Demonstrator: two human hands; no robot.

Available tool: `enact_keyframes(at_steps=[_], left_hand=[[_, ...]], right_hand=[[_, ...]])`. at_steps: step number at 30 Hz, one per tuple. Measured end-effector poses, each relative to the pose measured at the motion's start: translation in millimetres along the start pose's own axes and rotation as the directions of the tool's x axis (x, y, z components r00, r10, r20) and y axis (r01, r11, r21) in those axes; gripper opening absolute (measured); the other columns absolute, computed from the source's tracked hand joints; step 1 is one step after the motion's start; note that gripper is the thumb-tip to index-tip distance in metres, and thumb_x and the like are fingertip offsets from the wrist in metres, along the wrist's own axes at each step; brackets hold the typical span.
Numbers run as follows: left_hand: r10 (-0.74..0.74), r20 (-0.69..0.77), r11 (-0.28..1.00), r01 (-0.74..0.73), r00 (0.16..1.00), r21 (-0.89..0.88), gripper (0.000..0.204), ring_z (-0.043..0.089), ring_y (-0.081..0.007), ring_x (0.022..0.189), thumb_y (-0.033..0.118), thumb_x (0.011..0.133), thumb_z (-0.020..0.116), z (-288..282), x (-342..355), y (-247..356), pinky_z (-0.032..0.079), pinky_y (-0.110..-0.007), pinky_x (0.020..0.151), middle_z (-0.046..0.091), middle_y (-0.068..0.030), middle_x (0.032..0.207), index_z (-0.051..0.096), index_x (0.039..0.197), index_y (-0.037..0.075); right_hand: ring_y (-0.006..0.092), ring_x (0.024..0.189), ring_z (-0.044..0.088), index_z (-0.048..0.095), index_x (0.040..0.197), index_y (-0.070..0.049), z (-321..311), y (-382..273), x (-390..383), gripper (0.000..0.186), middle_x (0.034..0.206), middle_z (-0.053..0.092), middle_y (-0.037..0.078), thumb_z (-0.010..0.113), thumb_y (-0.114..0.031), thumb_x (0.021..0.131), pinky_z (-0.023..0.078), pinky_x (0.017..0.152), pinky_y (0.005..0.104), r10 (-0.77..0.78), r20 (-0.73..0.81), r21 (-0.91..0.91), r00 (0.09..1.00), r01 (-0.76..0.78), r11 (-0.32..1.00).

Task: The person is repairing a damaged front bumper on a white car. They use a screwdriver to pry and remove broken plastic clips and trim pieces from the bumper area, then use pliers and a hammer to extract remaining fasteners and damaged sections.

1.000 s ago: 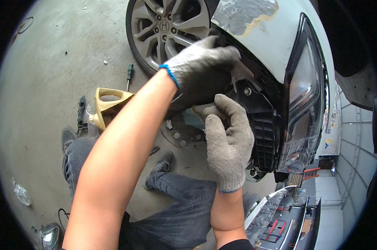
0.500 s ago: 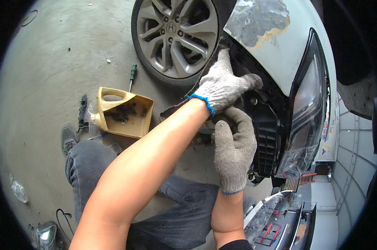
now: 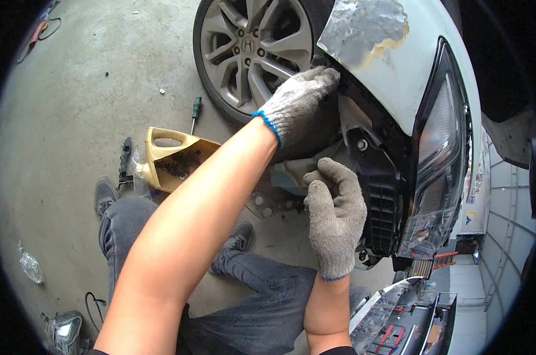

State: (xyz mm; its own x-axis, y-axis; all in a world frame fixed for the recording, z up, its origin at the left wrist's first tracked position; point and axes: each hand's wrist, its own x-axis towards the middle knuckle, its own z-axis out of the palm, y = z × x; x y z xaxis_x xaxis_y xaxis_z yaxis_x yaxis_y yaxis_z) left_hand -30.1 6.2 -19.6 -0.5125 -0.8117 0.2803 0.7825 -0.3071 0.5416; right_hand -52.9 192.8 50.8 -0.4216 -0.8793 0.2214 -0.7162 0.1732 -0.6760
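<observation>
On my feed, grey concrete floor (image 3: 60, 148) spreads left of left hand (image 3: 303, 99); cut-open tan jug (image 3: 156, 157), green-handled screwdriver (image 3: 196, 109) nearer it. Pale wall panels (image 3: 507, 236) far right of right hand (image 3: 337, 218). Wheel-arch liner (image 3: 316, 131): dull black, between hands. Left fingers bunched, right half curled; I can't tell whether either grips liner.

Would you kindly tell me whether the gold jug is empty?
Not empty: dark bits lie inside the gold jug, visible through its cut-open side.
</observation>
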Motion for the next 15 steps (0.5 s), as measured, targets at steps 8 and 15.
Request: enact_keyframes(at_steps=[8,15], left_hand=[[-0.011,0.042,0.996,0.015,0.999,-0.092,0.038,0.059,-0.0258,0.106,0.034,0.101,0.051,-4.4,4.4,-1.2,0.046,-0.039,0.099,0.064,-0.0123,0.121,0.06,0.125,0.005],[-0.219,0.106,0.707,0.233,0.97,-0.668,0.039,0.056,-0.032,0.114,0.037,0.098,0.055,-5.1,3.8,-15.9,0.039,-0.046,0.107,0.063,-0.0164,0.124,0.061,0.12,0.006]], right_hand=[[0.0142,0.086,0.067,0.064,0.116,0.002,4.4,-2.5,-2.8,0.029,0.096,0.071,0.012,0.067,-0.006,0.089,0.054,0.079,0.0293,0.047,0.005,0.023,0.999,-0.047,0.999],[0.0143,0.092,0.065,0.062,0.12,0.002,17.5,5.1,-1.2,0.031,0.1,0.07,0.011,0.064,-0.005,0.09,0.053,0.082,0.0281,0.13,0.044,0.025,0.991,-0.131,0.991]])
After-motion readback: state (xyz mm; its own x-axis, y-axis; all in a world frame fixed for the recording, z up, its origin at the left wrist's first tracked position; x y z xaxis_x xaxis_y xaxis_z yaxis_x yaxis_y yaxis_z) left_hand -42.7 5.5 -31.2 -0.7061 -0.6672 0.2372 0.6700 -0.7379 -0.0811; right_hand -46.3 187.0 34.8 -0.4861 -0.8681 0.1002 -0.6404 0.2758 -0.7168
